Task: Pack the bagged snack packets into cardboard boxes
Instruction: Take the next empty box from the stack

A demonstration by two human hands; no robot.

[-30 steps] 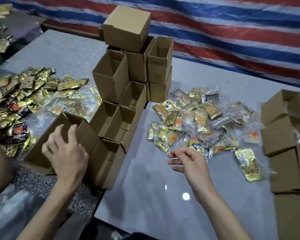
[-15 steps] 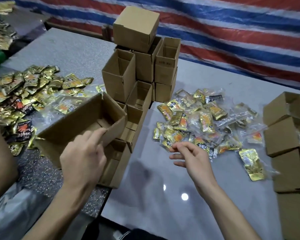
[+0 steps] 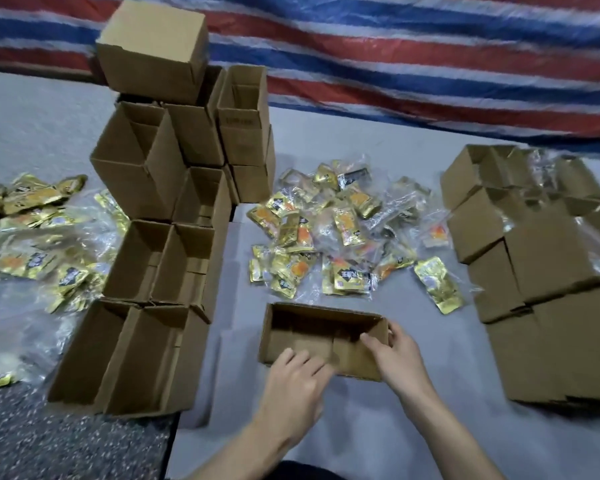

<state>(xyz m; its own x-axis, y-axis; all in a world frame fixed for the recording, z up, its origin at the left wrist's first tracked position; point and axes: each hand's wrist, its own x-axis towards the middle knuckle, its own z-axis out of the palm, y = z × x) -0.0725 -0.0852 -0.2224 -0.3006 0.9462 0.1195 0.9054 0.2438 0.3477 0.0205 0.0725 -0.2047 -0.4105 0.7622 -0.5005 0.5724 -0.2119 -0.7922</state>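
Head view: looking down on a grey table (image 3: 354, 427), with both hands working at lower centre.
Open box (image 3: 312, 322): sits at lower centre, mouth up, bottom flaps showing inside.
Right hand (image 3: 395, 355): it's got the box's right end wall, thumb inside, fingers wrapped round the outside.
Left hand (image 3: 293, 379): fingers fairly straight, laid against the near wall and pinching nothing.
Bagged snack packets (image 3: 340, 237): heaped mid-frame, just above the open box and clear of it. One gold packet (image 3: 439, 289) lies off the heap's lower right.
Second heap (image 3: 39, 237): more packets along the left edge.
Empty box stack (image 3: 160, 237): left of centre, open boxes stepped upward, with a closed box (image 3: 153, 50) on top at upper left.
Right-hand boxes (image 3: 551, 271): stacked at the right edge, clear bags showing in the upper ones.
Striped tarp (image 3: 430, 46): red, blue and white across the top.
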